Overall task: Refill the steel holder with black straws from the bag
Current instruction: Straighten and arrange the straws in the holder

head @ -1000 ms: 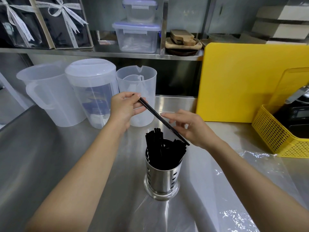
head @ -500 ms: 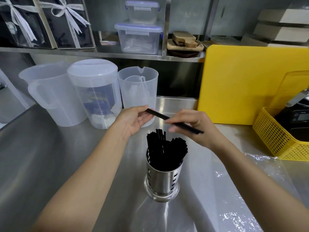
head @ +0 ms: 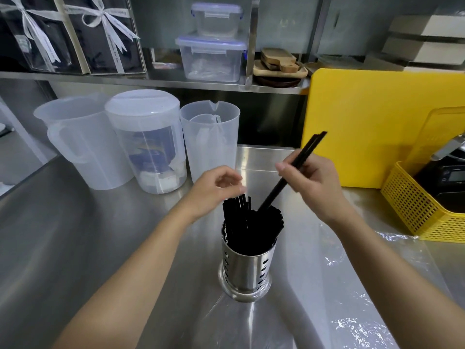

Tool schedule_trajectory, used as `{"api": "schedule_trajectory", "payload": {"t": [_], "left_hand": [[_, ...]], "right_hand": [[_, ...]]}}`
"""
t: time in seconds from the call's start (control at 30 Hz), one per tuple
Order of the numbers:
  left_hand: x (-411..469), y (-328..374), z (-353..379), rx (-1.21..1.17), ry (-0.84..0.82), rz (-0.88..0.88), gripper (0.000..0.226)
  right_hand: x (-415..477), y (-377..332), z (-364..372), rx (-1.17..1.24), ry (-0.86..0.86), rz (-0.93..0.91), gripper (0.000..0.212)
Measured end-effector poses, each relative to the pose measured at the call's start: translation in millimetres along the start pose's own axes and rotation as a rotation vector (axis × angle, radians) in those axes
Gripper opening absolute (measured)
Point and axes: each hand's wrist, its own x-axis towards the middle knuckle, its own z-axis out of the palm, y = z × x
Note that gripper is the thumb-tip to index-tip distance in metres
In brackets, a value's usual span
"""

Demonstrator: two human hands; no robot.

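Observation:
A perforated steel holder (head: 247, 270) stands on the steel counter, packed with upright black straws (head: 251, 222). My right hand (head: 310, 183) pinches a black straw or two (head: 305, 153), tilted, with the lower end dipping into the holder and the upper end pointing up right. My left hand (head: 214, 188) hovers just above the straw tops at the holder's left, fingers loosely curled, holding nothing. A clear plastic bag (head: 352, 311) lies flat on the counter to the right and in front of the holder.
Three translucent plastic jugs (head: 148, 139) stand at the back left. A yellow cutting board (head: 377, 127) leans at the back right beside a yellow mesh basket (head: 422, 212) with a black device. A shelf above carries clear boxes (head: 211, 56).
My left hand has let go of the straw and dropped toward the holder. My right hand swung the straw from nearly level to steep, its lower end now in the holder.

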Motion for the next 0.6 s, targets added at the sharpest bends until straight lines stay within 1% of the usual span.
{"api": "schedule_trajectory", "payload": {"t": [0.07,0.13,0.2,0.33,0.4,0.5,0.57,0.6], "left_hand": [[-2,-7,3,0.115,-0.074,0.024,0.019],[-4,-14,6,0.211,-0.083,0.023,0.018],[-4,-19,7,0.272,-0.052,0.025,0.013],[-5,-22,11,0.284,0.001,0.037,0.006],[-6,-22,13,0.289,-0.005,0.044,0.005],[-7,-25,17,0.317,-0.001,0.052,0.004],[-7,-25,19,0.309,0.017,0.056,0.004],[-7,-25,19,0.304,0.022,0.060,0.004]], "right_hand": [[-4,6,5,-0.044,-0.124,0.090,0.023],[-9,12,9,-0.084,-0.200,0.145,0.021],[-13,18,11,-0.103,-0.217,0.182,0.017],[-16,33,12,-0.173,-0.209,0.224,0.020],[-17,40,13,-0.216,-0.209,0.249,0.021],[-15,45,13,-0.245,-0.216,0.262,0.012],[-12,46,13,-0.289,-0.257,0.260,0.003],[-10,47,14,-0.319,-0.276,0.253,0.008]]}}
